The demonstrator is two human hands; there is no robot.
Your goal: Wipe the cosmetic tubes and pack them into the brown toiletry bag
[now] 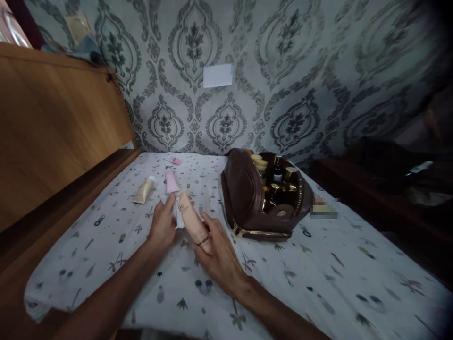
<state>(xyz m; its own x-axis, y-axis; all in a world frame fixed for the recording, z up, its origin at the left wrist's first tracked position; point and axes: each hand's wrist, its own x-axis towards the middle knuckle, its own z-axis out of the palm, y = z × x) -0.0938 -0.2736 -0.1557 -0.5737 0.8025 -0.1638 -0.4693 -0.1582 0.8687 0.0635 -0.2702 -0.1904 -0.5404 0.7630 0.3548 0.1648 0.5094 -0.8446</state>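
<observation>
A peach-coloured tube [193,219] slants between my hands, its lower end gripped by my right hand [217,252]. The fingers of my left hand [163,219] are closed round a small white item [179,218] beside the tube's upper part; what it is cannot be made out. Just beyond my left fingertips lies a pink tube [171,180]. Farther left, a beige tube with a white cap [144,190] rests on the patterned sheet [141,293]. To the right stands an open brown bag [244,193] holding several bottles and jars with gold or dark parts.
A small pink object [176,161] lies near the wall. The wooden panel [60,108] rises on the left. Behind the bag's right side is a partly blurred, pale flat item [323,208]. Dark furniture [354,189] stands at the right.
</observation>
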